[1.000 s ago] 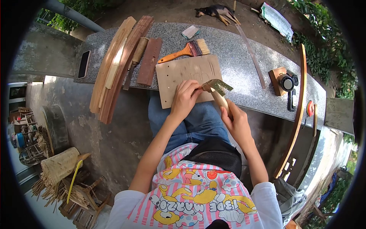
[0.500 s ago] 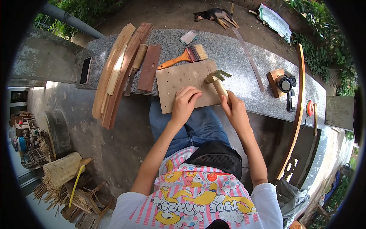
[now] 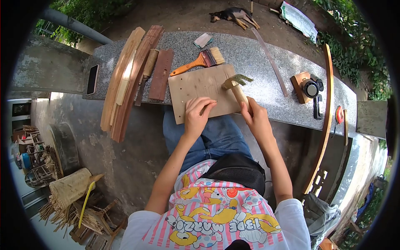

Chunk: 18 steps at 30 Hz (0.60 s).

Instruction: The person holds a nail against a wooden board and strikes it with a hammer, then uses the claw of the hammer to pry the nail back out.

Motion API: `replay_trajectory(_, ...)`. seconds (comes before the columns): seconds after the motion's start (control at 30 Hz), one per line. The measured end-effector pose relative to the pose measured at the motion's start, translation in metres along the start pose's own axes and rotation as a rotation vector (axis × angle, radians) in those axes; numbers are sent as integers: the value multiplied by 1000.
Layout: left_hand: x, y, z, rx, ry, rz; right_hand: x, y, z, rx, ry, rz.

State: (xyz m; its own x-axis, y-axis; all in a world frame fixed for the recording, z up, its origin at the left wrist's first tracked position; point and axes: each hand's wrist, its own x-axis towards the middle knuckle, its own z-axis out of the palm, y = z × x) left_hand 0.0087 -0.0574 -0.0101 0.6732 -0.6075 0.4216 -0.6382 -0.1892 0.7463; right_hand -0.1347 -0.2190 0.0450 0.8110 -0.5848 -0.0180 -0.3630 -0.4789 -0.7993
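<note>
A thin wooden board [image 3: 206, 85] lies at the near edge of the stone bench, partly over my lap, with small dark holes near its left side. My right hand [image 3: 255, 116] is wrapped round the wooden handle of a hammer [image 3: 237, 85], whose metal head is over the board's right part. On the board's near part rests my left hand [image 3: 197, 114], thumb and fingers pinched together; whatever they hold is too small to make out. Just beyond the board lies a brush [image 3: 199, 61] with an orange handle.
Wood strips [image 3: 130, 79], a chisel [image 3: 148, 73], a red-brown block [image 3: 161, 75] and a phone [image 3: 93, 79] lie on the left of the bench [image 3: 183, 41]. A clear strip [image 3: 271, 62], a wooden block with a black device [image 3: 309, 88] and a long curved strip [image 3: 327, 116] are at right.
My left hand has shifted slightly left on the board, and its fingers are pressed lower. The hammer head has tilted a little, still over the board's right part.
</note>
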Motion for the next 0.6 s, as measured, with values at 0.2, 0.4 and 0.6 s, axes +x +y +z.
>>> replay_trajectory(0.2, 2, -3, 5, 13, 8, -61, 0, 1, 0, 12, 8, 1)
replay_trajectory(0.4, 2, -4, 6, 15, 9, -87, 0, 4, 1, 21, 9, 15)
replay_trajectory(0.6, 2, -3, 6, 21, 3, -82, 0, 5, 1, 18, 10, 12)
